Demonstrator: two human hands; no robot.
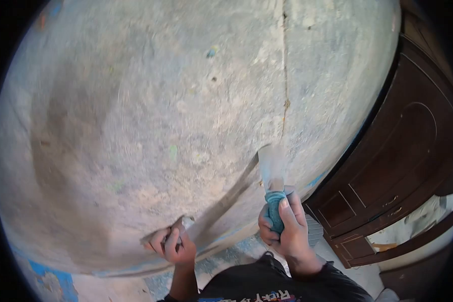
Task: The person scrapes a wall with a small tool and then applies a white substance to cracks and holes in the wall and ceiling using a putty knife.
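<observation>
My right hand [289, 224] is wrapped round the teal handle of a putty knife [274, 204]. The knife's wide, blurred blade points up and lies at the wall [186, 110], just below a thin vertical crack. Lower and to the left, my left hand [173, 245] is closed on a flat greyish tool or piece [184, 223], partly hidden by the fingers and close to the wall. The wall is grey, scuffed and patchy, with small holes and paint specks.
A dark brown wooden cabinet [387, 136] with panelled doors and small handles stands at the right. Blue paint patches [53, 277] show at the lower left. Dark shadows fall across the wall. Pale tiled floor [332, 256] shows beside the cabinet.
</observation>
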